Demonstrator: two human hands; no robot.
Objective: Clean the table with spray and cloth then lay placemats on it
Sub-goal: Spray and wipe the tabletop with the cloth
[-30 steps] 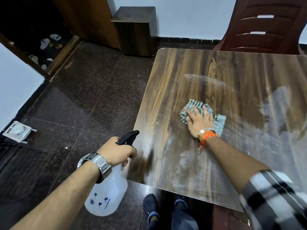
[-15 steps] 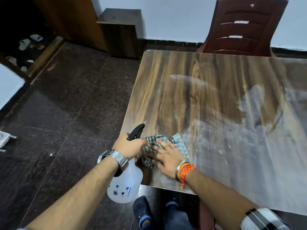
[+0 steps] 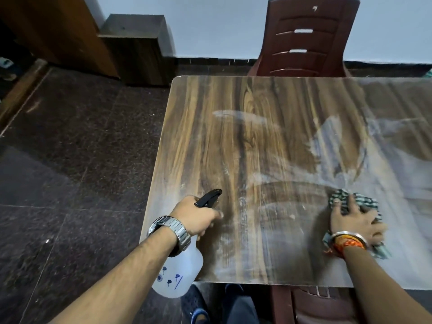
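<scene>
Wooden table [image 3: 268, 141], cloth [image 3: 361, 202] near front edge

We see our own two bare forearms entering from the bottom of the frame, no sleeves visible on either. Our left hand [image 3: 195, 215] sits above a silver metal watch [image 3: 171, 231] with a linked bracelet band that wraps the wrist. Our right hand [image 3: 355, 220] carries a thin silver bangle [image 3: 348, 235] at the wrist, and just behind it a bundle of orange and red threads [image 3: 348, 244], one loose end trailing off to the side. Below, between the arms, we wear dark trousers [image 3: 238, 307] and dark blue shoes [image 3: 195, 302] with a lighter blue trim.
</scene>
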